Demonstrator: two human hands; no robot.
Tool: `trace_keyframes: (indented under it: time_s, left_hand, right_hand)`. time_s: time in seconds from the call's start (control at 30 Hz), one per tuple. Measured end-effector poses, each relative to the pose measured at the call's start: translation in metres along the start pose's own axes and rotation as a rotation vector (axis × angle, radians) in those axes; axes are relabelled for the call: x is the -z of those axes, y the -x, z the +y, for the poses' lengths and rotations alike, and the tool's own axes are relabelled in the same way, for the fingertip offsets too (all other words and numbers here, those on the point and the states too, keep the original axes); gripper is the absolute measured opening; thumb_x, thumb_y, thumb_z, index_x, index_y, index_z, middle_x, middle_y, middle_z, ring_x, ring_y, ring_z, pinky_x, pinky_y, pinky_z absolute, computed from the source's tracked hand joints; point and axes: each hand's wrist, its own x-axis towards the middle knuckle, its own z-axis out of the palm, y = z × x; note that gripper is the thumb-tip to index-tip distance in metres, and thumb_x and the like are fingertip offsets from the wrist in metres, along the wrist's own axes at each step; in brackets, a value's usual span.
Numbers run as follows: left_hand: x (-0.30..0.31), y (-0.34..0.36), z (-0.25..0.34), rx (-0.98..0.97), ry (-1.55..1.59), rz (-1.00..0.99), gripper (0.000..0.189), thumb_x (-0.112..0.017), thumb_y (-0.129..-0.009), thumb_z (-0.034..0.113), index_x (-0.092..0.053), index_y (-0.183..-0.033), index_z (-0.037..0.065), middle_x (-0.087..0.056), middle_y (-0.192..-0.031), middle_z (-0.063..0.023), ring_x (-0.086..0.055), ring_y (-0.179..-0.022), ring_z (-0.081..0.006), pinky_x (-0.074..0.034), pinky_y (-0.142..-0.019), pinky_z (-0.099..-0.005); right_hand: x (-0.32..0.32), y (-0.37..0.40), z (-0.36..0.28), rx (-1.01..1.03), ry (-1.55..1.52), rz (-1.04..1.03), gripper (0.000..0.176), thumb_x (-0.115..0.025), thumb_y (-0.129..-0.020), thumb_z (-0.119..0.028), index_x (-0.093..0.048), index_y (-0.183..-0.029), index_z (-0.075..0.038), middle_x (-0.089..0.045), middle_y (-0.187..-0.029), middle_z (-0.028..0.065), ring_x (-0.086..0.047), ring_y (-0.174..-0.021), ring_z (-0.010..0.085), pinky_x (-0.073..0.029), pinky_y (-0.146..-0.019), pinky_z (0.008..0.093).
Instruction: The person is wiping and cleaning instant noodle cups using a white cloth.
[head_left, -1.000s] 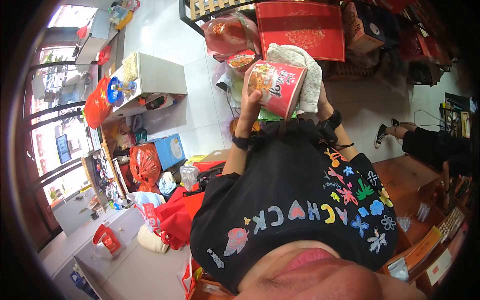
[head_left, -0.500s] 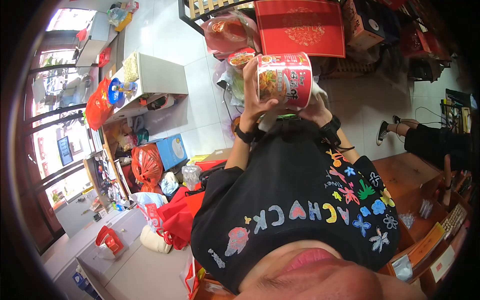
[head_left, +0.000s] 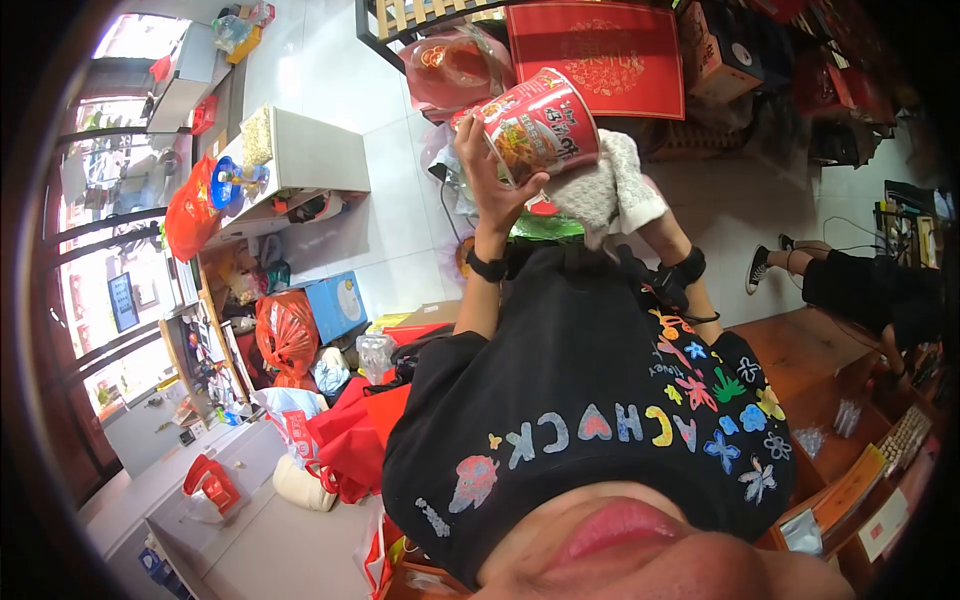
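Observation:
My left hand is wrapped round the side of a red instant noodle bucket, its fingers and thumb on the printed wall. The bucket is tilted, with its pale rim toward the right. My right hand holds a whitish, grey-speckled cloth, which hides most of the fingers. The cloth touches or nearly touches the rim end of the bucket.
A large red box lies beyond the bucket, beside a red plastic-wrapped package. At left stands a white cabinet. Another person's legs and black shoe show at right, near wooden furniture.
The bucket has tilted and moved slightly left with my left hand. My right hand has come out from behind the bucket, and more of the cloth now shows.

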Motion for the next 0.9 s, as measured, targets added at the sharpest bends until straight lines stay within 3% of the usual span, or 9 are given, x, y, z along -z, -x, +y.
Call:
trace_keyframes:
  time_s: [0.1,0.2,0.33,0.4,0.47,0.63,0.7,0.77,0.9]
  left_hand:
    - [-0.001,0.004,-0.001,0.113,0.084,0.032,0.108,-0.087,-0.066,0.041,-0.023,-0.147,0.008,-0.023,-0.146,-0.0124,-0.032,-0.134,-0.0282,-0.039,-0.106,-0.0433]
    - [-0.003,0.002,0.003,0.155,0.106,0.056,0.110,-0.085,-0.067,0.043,-0.021,-0.147,0.005,-0.026,-0.145,-0.0123,-0.033,-0.134,-0.0283,-0.035,-0.109,-0.0427]
    - [-0.005,-0.001,0.016,0.227,0.094,0.044,0.114,-0.080,-0.068,0.056,-0.018,-0.149,0.004,-0.032,-0.144,-0.0166,-0.037,-0.132,-0.0272,-0.034,-0.108,-0.0402]
    - [-0.009,-0.006,0.023,0.260,0.143,-0.007,0.113,-0.082,-0.068,0.050,-0.019,-0.148,0.001,-0.028,-0.148,-0.0145,-0.034,-0.135,-0.0283,-0.030,-0.111,-0.0420]
    - [-0.022,-0.007,0.030,0.273,0.125,-0.039,0.112,-0.082,-0.070,0.048,-0.018,-0.149,0.003,-0.026,-0.151,-0.0141,-0.033,-0.136,-0.0268,-0.030,-0.111,-0.0413]
    - [-0.035,-0.006,0.036,0.360,0.188,-0.063,0.110,-0.080,-0.072,0.047,-0.016,-0.150,0.004,-0.028,-0.148,-0.0149,-0.038,-0.132,-0.0256,-0.034,-0.109,-0.0391]
    - [-0.036,-0.010,0.037,0.392,0.183,-0.124,0.107,-0.076,-0.074,0.051,-0.017,-0.150,0.005,-0.031,-0.146,-0.0154,-0.041,-0.130,-0.0262,-0.035,-0.108,-0.0390]
    - [-0.036,-0.008,0.030,0.452,0.219,-0.183,0.106,-0.074,-0.075,0.052,-0.017,-0.150,0.005,-0.035,-0.144,-0.0153,-0.042,-0.129,-0.0257,-0.035,-0.107,-0.0392]
    - [-0.048,-0.003,0.016,0.576,0.462,-0.136,0.096,-0.069,-0.079,0.052,-0.021,-0.149,0.006,-0.040,-0.140,-0.0141,-0.043,-0.128,-0.0249,-0.037,-0.106,-0.0391]
  right_hand:
    - [0.003,0.011,-0.018,0.051,0.279,0.253,0.034,-0.053,-0.096,-0.017,-0.052,-0.122,0.004,-0.059,-0.120,0.0107,-0.058,-0.104,0.0127,-0.048,-0.090,0.0300]
    - [0.028,0.001,-0.037,0.120,0.311,0.131,0.034,-0.051,-0.097,-0.019,-0.051,-0.123,0.002,-0.060,-0.117,0.0099,-0.059,-0.102,0.0140,-0.050,-0.087,0.0301]
    - [0.036,-0.008,-0.027,0.387,0.198,0.444,0.033,-0.051,-0.097,-0.018,-0.049,-0.124,0.000,-0.060,-0.115,0.0099,-0.060,-0.102,0.0145,-0.050,-0.088,0.0305]
    - [0.045,-0.008,-0.019,0.364,0.780,0.369,0.037,-0.054,-0.094,-0.017,-0.048,-0.125,0.002,-0.060,-0.114,0.0097,-0.059,-0.103,0.0185,-0.048,-0.091,0.0319]
    - [0.021,-0.013,-0.006,0.266,0.788,0.183,0.045,-0.054,-0.094,-0.019,-0.044,-0.132,0.002,-0.059,-0.117,0.0116,-0.058,-0.107,0.0216,-0.046,-0.093,0.0331]
    - [-0.002,-0.018,0.008,0.010,0.533,0.291,0.052,-0.051,-0.096,-0.031,-0.040,-0.137,0.001,-0.054,-0.127,0.0111,-0.055,-0.112,0.0200,-0.045,-0.096,0.0346]
    - [0.005,-0.033,0.022,0.212,0.422,0.372,0.053,-0.041,-0.101,-0.036,-0.038,-0.139,0.001,-0.049,-0.135,0.0100,-0.049,-0.121,0.0172,-0.042,-0.099,0.0334]
    - [-0.008,-0.040,0.005,0.055,0.257,0.542,0.051,-0.040,-0.102,-0.034,-0.038,-0.139,0.001,-0.049,-0.134,0.0099,-0.047,-0.124,0.0167,-0.040,-0.101,0.0323]
    - [0.019,-0.051,-0.006,0.363,0.753,0.324,0.046,-0.037,-0.102,-0.025,-0.038,-0.138,0.003,-0.049,-0.134,0.0135,-0.047,-0.124,0.0216,-0.037,-0.104,0.0329]
